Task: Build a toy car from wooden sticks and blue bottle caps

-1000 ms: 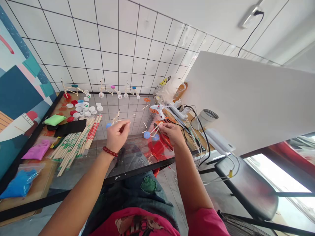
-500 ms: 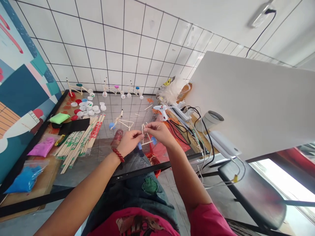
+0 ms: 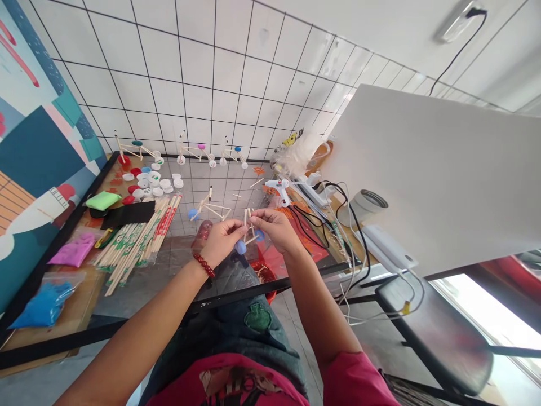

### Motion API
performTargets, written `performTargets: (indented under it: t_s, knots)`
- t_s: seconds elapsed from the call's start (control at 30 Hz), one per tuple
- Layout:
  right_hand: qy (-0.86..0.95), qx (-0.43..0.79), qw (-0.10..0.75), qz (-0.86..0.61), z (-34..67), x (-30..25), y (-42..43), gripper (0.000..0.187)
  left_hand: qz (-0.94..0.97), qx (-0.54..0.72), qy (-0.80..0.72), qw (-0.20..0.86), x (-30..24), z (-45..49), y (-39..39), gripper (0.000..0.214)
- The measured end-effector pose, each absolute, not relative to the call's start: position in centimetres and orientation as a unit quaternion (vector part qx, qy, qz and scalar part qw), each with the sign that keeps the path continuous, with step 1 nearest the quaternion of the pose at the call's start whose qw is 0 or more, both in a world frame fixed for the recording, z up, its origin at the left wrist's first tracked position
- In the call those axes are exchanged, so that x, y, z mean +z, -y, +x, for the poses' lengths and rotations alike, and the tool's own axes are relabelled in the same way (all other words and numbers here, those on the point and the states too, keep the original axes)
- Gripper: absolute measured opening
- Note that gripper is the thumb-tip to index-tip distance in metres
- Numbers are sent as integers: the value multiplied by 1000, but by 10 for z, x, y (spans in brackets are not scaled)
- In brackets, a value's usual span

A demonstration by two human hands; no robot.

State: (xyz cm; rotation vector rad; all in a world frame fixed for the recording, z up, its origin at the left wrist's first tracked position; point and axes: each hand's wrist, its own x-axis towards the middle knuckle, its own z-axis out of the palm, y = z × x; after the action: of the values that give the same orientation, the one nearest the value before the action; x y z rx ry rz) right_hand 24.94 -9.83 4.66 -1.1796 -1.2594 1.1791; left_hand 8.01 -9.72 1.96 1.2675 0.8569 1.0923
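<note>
A small frame of wooden sticks [image 3: 254, 237] is held between my two hands over the glass table. Blue bottle caps [image 3: 240, 247] sit at its lower ends. My left hand [image 3: 224, 239], with a red bead bracelet on the wrist, pinches the frame's left side. From the right, my right hand [image 3: 275, 228] grips it near the top with thumb and fingertips, which partly hide the joints. Just left of my hands lies another stick frame [image 3: 215, 211], with a blue cap [image 3: 193, 214] at one end. A glue gun [image 3: 279, 190] rests beyond my right hand.
Finished-looking stick bicycles [image 3: 230, 155] stand along the back edge. Loose bottle caps [image 3: 154, 183], bundled chopsticks [image 3: 139, 242] and bags of clay [image 3: 46, 304] occupy the left. Cables [image 3: 313, 228], a power strip [image 3: 316, 194] and a grey cup [image 3: 366, 206] lie rightward.
The held stick frame has turned slightly in my fingers, its blue caps now showing more fully. Both hands stay nearly in place; the whole view has shifted a little.
</note>
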Motion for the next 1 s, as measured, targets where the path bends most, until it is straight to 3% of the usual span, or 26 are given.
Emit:
performTargets:
  t_s: [0.4, 0.63, 0.73, 1.0]
  knots:
    - [570, 461, 475, -486, 253, 41, 94, 23, 549, 468, -387, 574, 10, 80, 92, 36]
    - [564, 419, 499, -508, 254, 40, 102, 27, 520, 500, -422, 549, 8, 79, 90, 32]
    - [576, 345, 514, -535, 254, 41, 111, 26, 522, 516, -434, 523, 10, 80, 92, 34]
    - [648, 150, 479, -573, 229, 33, 131, 14, 445, 508, -379, 632, 12, 86, 99, 34]
